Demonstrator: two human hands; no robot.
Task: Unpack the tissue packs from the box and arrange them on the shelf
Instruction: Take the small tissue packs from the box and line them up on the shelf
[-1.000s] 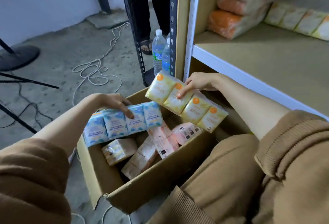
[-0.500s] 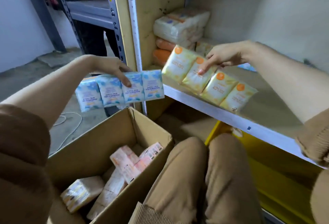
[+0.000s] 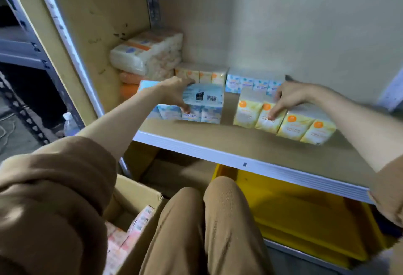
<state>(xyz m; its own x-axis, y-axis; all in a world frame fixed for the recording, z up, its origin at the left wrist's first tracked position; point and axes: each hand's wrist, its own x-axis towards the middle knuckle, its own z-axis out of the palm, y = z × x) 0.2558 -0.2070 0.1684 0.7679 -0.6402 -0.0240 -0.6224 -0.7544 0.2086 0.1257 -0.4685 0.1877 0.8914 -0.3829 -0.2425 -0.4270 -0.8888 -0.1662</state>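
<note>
Gripping a blue tissue multipack [image 3: 196,105] from above, the left hand [image 3: 177,91] sets it on the shelf [image 3: 218,137]; the right hand [image 3: 287,98] clasps a yellow tissue multipack [image 3: 283,119] just beside it. Down at lower left, the cardboard box [image 3: 139,196] holds pink tissue packs [image 3: 124,239]. Both forearms stretch forward over the shelf edge, palms down.
</note>
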